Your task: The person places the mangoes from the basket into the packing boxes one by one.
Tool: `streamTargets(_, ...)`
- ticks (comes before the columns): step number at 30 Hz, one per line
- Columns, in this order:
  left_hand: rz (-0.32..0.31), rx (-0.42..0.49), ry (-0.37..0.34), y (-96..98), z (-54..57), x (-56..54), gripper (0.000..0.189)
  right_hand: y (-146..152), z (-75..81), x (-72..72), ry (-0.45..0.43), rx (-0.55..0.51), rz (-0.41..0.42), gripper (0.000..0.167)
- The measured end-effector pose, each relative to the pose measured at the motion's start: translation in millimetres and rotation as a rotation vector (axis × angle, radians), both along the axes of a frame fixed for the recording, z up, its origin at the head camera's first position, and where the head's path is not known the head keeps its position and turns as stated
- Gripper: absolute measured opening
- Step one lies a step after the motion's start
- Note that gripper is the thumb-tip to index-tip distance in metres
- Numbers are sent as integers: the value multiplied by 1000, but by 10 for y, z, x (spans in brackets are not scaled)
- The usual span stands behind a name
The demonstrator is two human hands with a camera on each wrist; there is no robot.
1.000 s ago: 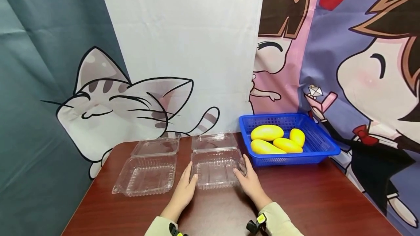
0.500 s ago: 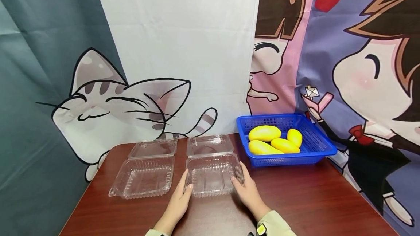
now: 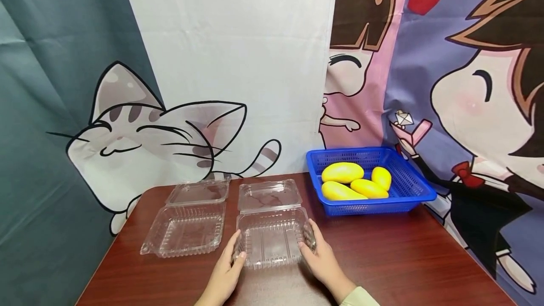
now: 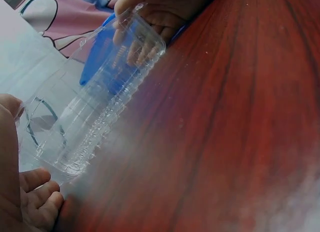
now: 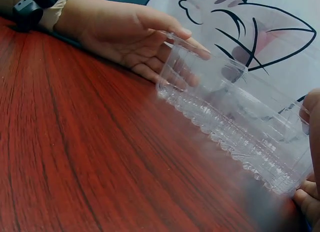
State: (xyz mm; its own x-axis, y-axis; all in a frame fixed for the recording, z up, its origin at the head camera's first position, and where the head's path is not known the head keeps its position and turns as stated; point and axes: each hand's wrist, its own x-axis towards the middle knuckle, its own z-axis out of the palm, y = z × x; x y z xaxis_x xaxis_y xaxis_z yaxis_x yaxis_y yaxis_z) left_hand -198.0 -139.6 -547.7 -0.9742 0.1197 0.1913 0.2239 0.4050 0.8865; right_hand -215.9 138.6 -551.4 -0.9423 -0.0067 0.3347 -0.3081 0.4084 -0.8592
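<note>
A clear plastic clamshell container [image 3: 272,242] sits in the middle of the table, its lid [image 3: 269,196] folded back toward the wall. My left hand [image 3: 224,268] holds its left side, thumb at the rim and fingers along the outer wall. On the opposite side my right hand [image 3: 321,256] grips the wall, with the thumb over the rim. In the left wrist view the container [image 4: 100,104] is close over the tabletop, between both hands. The right wrist view shows its ridged lower edge and the left hand [image 5: 130,36] at the far end. Nothing lies inside it.
Left of it stands a second clear clamshell container [image 3: 189,230], lid also folded back. A blue plastic basket [image 3: 378,206] at the back right holds several yellow mangoes [image 3: 343,173]. Behind the reddish-brown table [image 3: 382,268] hangs a printed cartoon curtain [image 3: 238,60].
Both hands have drawn the middle container toward the front of the table and slightly left. The camera view shifted slightly at first. The other container, basket and mangoes stay in place.
</note>
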Motion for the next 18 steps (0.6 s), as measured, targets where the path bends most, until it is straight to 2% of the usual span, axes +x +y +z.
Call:
streamTargets(4, 3, 21, -20, -12, -14, -2, 58, 55, 48, -8, 9, 54, -9, 74)
streamTargets(8, 0, 25, -19, -14, -24, -4, 61, 218, 221, -123, 130, 78, 27, 73)
streamTargets(13, -10, 34, 5, -10, -21, -11, 62, 580, 688, -412, 263, 77, 138, 69)
streamTargets(18, -8, 34, -2, -16, -14, -1, 62, 996, 1132, -747, 300, 156, 123, 61)
